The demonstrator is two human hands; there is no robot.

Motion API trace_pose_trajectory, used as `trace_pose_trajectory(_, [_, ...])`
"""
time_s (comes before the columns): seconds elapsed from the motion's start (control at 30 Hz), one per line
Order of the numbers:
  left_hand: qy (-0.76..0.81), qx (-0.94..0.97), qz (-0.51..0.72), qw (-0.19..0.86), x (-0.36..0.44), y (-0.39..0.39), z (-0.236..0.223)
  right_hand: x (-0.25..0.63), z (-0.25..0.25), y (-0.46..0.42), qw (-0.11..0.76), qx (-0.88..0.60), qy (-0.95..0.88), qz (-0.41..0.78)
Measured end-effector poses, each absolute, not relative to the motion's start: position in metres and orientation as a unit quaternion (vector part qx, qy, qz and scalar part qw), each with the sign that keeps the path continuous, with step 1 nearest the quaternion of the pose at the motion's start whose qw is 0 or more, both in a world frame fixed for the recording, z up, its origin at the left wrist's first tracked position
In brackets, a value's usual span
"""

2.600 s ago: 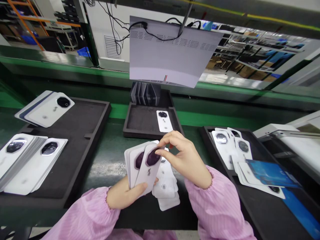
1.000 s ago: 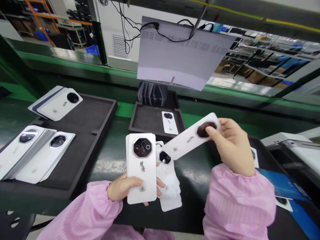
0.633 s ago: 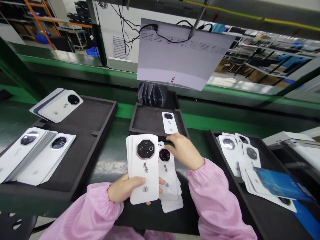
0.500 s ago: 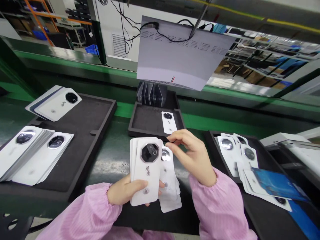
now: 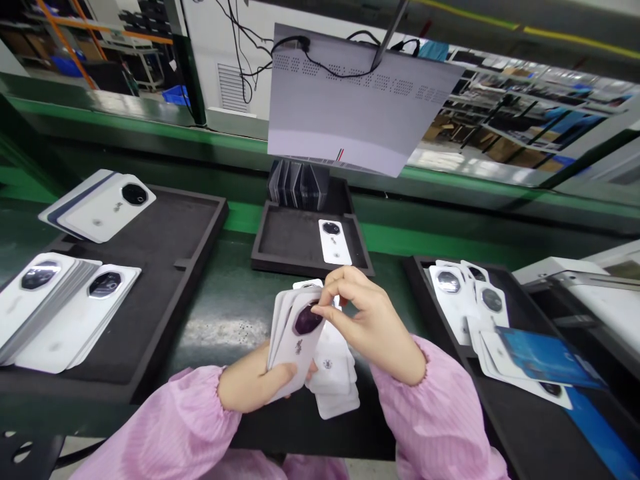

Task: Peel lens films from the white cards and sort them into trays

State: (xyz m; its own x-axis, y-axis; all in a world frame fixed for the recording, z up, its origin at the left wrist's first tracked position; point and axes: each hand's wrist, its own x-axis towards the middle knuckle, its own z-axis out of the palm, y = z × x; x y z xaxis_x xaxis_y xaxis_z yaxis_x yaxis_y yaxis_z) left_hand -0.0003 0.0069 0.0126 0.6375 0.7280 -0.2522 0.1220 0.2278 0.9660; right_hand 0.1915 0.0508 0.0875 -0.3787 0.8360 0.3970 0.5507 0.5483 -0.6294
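My left hand (image 5: 255, 378) is closed around a small fan of white phone back panels (image 5: 299, 357), which tilt toward the right. The front panel has a dark camera circle and small dark writing. At its upper right edge, my right hand (image 5: 360, 313) pinches the panel, thumb tip beside the camera circle and forefinger bent over the edge. Just behind the held fan, a loose pile of similar white panels (image 5: 336, 403) lies on the dark bench, partly hidden by both hands.
A black tray (image 5: 200, 230) with stacked panels (image 5: 60, 313) stands left. Ahead, another tray (image 5: 285, 263) bears one panel (image 5: 334, 243) and upright dark sheets (image 5: 299, 187). A right-hand tray (image 5: 525, 420) carries panels and blue sheets (image 5: 550, 357). A grey board (image 5: 355, 113) hangs above.
My right hand has moved slightly left and down onto the front panel's upper edge. The held panels have turned and tilted to the right, spreading a little more.
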Motion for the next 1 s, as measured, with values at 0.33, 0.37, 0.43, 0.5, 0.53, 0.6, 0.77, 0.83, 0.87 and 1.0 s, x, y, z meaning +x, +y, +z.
trace_pose_trajectory(0.33, [0.256, 0.319, 0.271, 0.871, -0.006, 0.006, 0.018, 0.175, 0.087, 0.031, 0.295, -0.244, -0.923, -0.023])
trace_pose_trajectory(0.37, [0.259, 0.310, 0.275, 0.872, -0.006, 0.006, 0.017, 0.175, 0.088, 0.031, 0.286, -0.243, -0.927, -0.025])
trace_pose_trajectory(0.43, [0.265, 0.295, 0.284, 0.873, -0.006, 0.006, 0.015, 0.174, 0.091, 0.030, 0.271, -0.247, -0.930, -0.027])
trace_pose_trajectory(0.5, [0.266, 0.284, 0.294, 0.873, -0.006, 0.004, 0.013, 0.174, 0.093, 0.028, 0.261, -0.254, -0.931, -0.026])
trace_pose_trajectory(0.53, [0.265, 0.282, 0.294, 0.874, -0.006, 0.004, 0.012, 0.175, 0.094, 0.027, 0.258, -0.254, -0.932, -0.023])
trace_pose_trajectory(0.6, [0.270, 0.284, 0.288, 0.874, -0.007, 0.003, 0.011, 0.175, 0.095, 0.025, 0.255, -0.252, -0.933, -0.015])
trace_pose_trajectory(0.77, [0.295, 0.300, 0.279, 0.863, -0.008, 0.001, 0.009, 0.175, 0.096, 0.021, 0.252, -0.240, -0.937, 0.011])
trace_pose_trajectory(0.83, [0.301, 0.308, 0.279, 0.858, -0.008, 0.001, 0.008, 0.175, 0.097, 0.020, 0.251, -0.236, -0.938, 0.019])
trace_pose_trajectory(0.87, [0.303, 0.311, 0.279, 0.857, -0.008, 0.001, 0.008, 0.175, 0.097, 0.019, 0.252, -0.235, -0.938, 0.021])
trace_pose_trajectory(1.0, [0.310, 0.316, 0.280, 0.852, -0.009, 0.001, 0.007, 0.174, 0.099, 0.019, 0.251, -0.233, -0.939, 0.025])
